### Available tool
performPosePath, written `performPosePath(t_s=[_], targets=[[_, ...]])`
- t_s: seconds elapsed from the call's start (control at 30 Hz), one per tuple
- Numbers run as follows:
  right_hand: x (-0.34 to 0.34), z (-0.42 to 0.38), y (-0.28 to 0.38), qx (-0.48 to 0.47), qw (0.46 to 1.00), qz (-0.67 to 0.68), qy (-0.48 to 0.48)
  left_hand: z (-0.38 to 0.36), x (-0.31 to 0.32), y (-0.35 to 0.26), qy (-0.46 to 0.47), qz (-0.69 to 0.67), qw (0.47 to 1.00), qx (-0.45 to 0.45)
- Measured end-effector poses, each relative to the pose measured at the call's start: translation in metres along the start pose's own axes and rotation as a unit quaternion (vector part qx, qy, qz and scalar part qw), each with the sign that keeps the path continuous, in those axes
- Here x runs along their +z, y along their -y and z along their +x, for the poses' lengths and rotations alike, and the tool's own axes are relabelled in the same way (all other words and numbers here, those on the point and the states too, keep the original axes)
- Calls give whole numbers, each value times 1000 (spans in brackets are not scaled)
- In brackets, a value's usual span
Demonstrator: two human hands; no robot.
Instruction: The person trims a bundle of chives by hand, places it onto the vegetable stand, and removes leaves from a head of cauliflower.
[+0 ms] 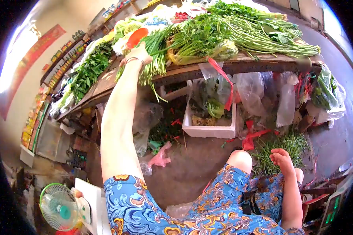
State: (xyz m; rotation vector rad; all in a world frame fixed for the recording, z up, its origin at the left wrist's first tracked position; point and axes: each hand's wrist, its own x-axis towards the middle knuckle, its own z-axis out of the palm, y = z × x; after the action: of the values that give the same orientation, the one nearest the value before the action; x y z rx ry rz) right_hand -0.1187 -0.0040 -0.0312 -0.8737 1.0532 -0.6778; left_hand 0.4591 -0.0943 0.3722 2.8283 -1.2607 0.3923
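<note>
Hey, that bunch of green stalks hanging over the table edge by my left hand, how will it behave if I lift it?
The bunch of green stalks already droops over the table edge, so probably floppy. Thin stalks suggest light. The left hand rests at it; loose stems may slip out.

You are looking through a strong fisheye lens: a black ring frames the view and straight edges bow near the rim. Daylight is bright, with blown-out white glare at upper left. Under the wooden table (239, 64) lies shade. Edges look soft and smeared.
</note>
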Motion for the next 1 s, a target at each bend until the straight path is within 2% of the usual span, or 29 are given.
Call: performPosePath(t_s=[0.07,0.1,0.17,0.2,0.23,0.3,0.37,0.43,0.5,0.57,0.6,0.63,0.7,0.73,0.8,0.83,0.87,0.93,0.97,1.0], targets=[[5,-2,3,-6,1000,-3,-3,-7,-2,-7,-38,107,992,56],[5,-3,4,-4,1000,-3,-3,-12,-2,-7,-37,109,992,56],[4,-3,6,-9,1000,0,-7,-21,-1,-5,-136,178,959,173],[3,-3,6,-7,1000,1,-7,-11,5,3,-206,128,948,207],[3,-3,6,-9,1000,0,-5,-17,-3,5,-205,129,948,206],[1,-3,6,-14,1000,0,-3,-36,-25,7,-204,114,936,263],[2,-4,5,-13,1000,-4,-9,-33,-24,20,-237,-62,923,297],[4,-4,5,-15,1000,-8,-15,-16,-22,32,-88,-303,925,211],[3,-4,5,-8,1000,-10,-18,-6,-14,44,-144,-399,874,235],[2,-4,4,-9,1000,-9,-17,-4,-25,50,-157,-395,899,101],[1,-4,3,-10,1000,-9,-13,-6,-23,52,-157,-447,878,75],[0,-4,3,-12,1000,-9,-9,16,-14,69,-157,-448,877,75],[-2,-5,3,-14,1000,-4,-9,79,7,111,-161,-279,947,4],[-2,-5,2,-15,1000,1,-8,14,-17,79,-143,-350,925,24],[-3,-6,2,-11,1000,-9,-17,15,-1,81,-155,-425,880,147],[-3,-6,2,-7,999,-19,-25,17,0,82,-142,-386,902,134],[-3,-6,3,-7,999,-19,-25,18,1,83,-142,-386,901,134],[-4,-8,4,-4,999,-16,-35,19,5,85,-154,-411,895,73],[-5,-9,4,-2,999,-17,-36,23,8,92,-197,-414,885,84],[-5,-10,3,-5,999,-17,-41,22,15,98,-282,-368,882,91]])
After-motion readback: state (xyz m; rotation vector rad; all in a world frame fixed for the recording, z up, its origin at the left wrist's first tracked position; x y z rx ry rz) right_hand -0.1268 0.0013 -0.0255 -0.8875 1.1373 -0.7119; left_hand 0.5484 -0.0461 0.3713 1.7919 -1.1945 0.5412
